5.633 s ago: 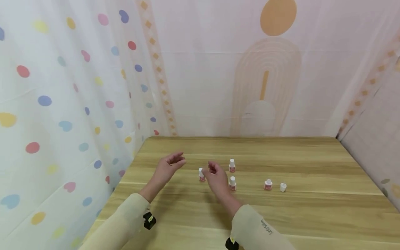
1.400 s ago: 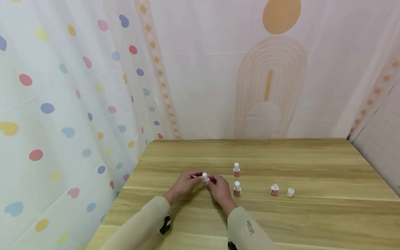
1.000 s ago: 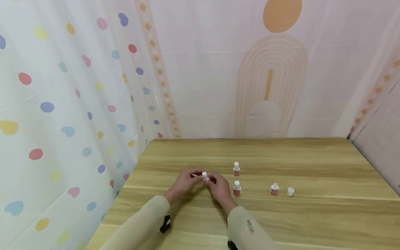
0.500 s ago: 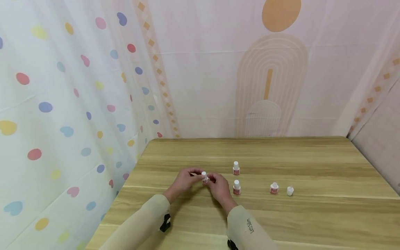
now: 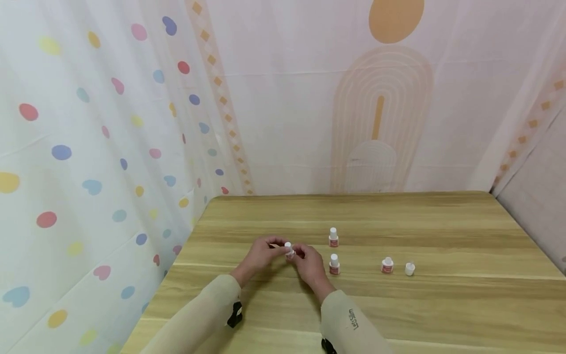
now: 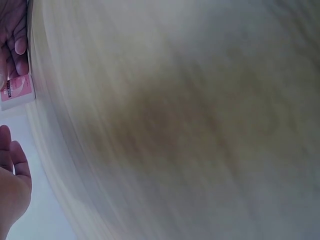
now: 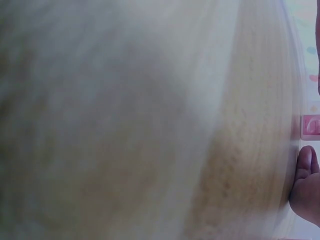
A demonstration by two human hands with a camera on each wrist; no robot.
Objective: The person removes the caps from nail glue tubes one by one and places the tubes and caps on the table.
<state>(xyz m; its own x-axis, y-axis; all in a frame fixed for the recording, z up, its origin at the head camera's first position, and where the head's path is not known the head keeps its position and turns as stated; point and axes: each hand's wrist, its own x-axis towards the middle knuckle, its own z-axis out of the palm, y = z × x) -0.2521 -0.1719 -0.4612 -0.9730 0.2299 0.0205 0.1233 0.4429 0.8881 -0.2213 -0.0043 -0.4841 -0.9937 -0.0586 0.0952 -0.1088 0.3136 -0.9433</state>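
In the head view, both hands meet at a small white bottle (image 5: 289,254) with a white cap (image 5: 288,245) and a pink label, upright low over the table. My left hand (image 5: 260,254) comes from the left, thumb and fingers pinching around the cap. Lower down, my right hand (image 5: 308,262) grips the bottle's body from the right. The left wrist view shows the pink-labelled bottle (image 6: 17,92) against fingers (image 6: 20,45) of the right hand. At the right wrist view's edge, the bottle (image 7: 311,126) sits between both hands, mostly cut off.
Two matching capped bottles stand right of the hands, one farther back (image 5: 333,238), one nearer (image 5: 334,265). Farther right stands an uncapped bottle (image 5: 387,266), its cap (image 5: 410,269) beside it, thin stem up. Patterned curtains (image 5: 283,123) border the wooden table (image 5: 442,314).
Over five seconds ago the hands were apart, with the bottle standing on the table; since then both have taken hold of it. During the last second the hands have stayed nearly still.
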